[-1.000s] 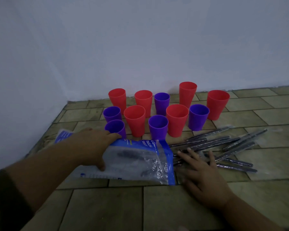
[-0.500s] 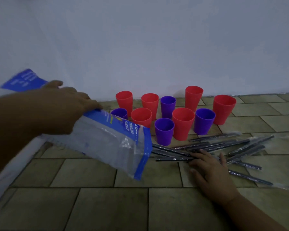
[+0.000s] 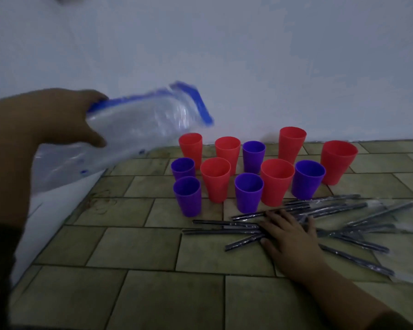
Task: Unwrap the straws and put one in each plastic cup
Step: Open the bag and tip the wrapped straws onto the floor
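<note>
Several red cups (image 3: 275, 181) and purple cups (image 3: 187, 195) stand in a cluster on the tiled floor near the wall. In front of them and to the right lie several dark wrapped straws (image 3: 332, 210), scattered flat. My right hand (image 3: 289, 234) rests flat on the straws with fingers spread. My left hand (image 3: 50, 120) grips a clear plastic bag with blue edges (image 3: 138, 125) and holds it up in the air, left of the cups. The bag looks empty and is blurred.
A white wall runs behind the cups and along the left side, meeting the green-tiled floor (image 3: 129, 282). Loose clear wrapping (image 3: 405, 279) lies under the straws at the far right.
My left hand has lifted the bag off the floor and swung it up to the left, its open end now pointing up and right. The straws it covered lie exposed. My right hand stays on the straws.
</note>
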